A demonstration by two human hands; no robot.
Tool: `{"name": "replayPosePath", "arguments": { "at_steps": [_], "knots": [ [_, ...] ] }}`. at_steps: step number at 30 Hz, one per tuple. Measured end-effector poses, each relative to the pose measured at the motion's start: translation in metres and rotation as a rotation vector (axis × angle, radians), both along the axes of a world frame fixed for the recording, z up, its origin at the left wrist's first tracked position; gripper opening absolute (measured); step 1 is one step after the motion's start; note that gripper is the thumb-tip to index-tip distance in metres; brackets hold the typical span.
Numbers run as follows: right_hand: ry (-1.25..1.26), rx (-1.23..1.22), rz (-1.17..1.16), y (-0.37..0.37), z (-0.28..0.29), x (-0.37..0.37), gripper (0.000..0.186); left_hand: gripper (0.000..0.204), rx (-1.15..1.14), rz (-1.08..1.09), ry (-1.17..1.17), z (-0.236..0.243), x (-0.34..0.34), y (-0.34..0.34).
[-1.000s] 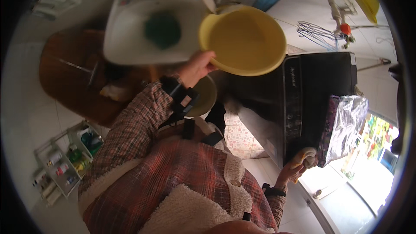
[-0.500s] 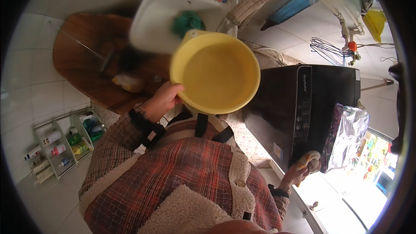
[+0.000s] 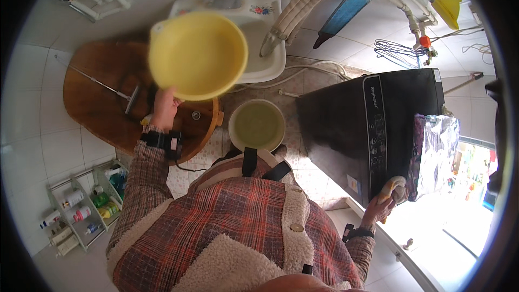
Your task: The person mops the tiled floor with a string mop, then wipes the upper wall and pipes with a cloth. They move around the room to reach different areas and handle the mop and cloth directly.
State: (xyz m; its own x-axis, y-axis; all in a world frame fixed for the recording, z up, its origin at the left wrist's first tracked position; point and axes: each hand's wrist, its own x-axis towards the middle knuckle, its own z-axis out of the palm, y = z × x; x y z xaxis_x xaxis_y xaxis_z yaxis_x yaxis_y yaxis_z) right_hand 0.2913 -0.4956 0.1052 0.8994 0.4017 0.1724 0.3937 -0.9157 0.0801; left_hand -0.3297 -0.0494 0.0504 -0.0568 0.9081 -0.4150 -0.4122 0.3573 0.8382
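My left hand (image 3: 164, 107) grips the near rim of a yellow plastic basin (image 3: 200, 57). The basin is held up in the air over the front of the white sink (image 3: 275, 65) and the edge of the wooden tub (image 3: 86, 94), and it hides much of the sink bowl. Its inside faces me, slightly blurred, and I make out no object in it. Off to the right, my right hand (image 3: 377, 208) is closed round a bunched pale cloth (image 3: 396, 188) with yellowish patches. That cloth is at the near end of the black washing machine (image 3: 346, 130), beside a shiny silver-and-purple package (image 3: 437, 151).
A round bucket (image 3: 257, 124) of greenish water stands on the tiled floor in front of me. A squeegee (image 3: 131, 100) lies in the wooden tub. Bottles fill a wall rack (image 3: 86, 205) at lower left. A pale hose (image 3: 319, 67) runs along the floor behind the bucket.
My left hand has carried the basin to the left, away from above the floor. The bucket now shows, while the green item in the sink is hidden. My right hand still holds the cloth.
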Motion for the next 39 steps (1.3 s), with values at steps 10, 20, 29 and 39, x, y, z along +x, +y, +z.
{"name": "replayPosePath", "arguments": {
  "at_steps": [10,20,29,39],
  "knots": [
    [-0.097,0.026,0.106,0.005,-0.002,-0.001,0.058,0.008,-0.183,0.171,-0.088,-0.092,0.001,0.082],
    [-0.157,0.028,0.167,-0.009,-0.015,0.003,0.060,0.039,0.180,0.405,1.198,-0.061,0.032,0.070],
    [-0.132,0.031,0.194,-0.005,-0.011,0.001,0.058,0.079,0.432,-0.613,1.049,-0.060,0.263,0.135],
    [-0.059,0.216,0.312,0.011,0.007,-0.015,0.055,0.026,1.125,-0.932,0.909,-0.092,0.414,0.039]
  ]
}}
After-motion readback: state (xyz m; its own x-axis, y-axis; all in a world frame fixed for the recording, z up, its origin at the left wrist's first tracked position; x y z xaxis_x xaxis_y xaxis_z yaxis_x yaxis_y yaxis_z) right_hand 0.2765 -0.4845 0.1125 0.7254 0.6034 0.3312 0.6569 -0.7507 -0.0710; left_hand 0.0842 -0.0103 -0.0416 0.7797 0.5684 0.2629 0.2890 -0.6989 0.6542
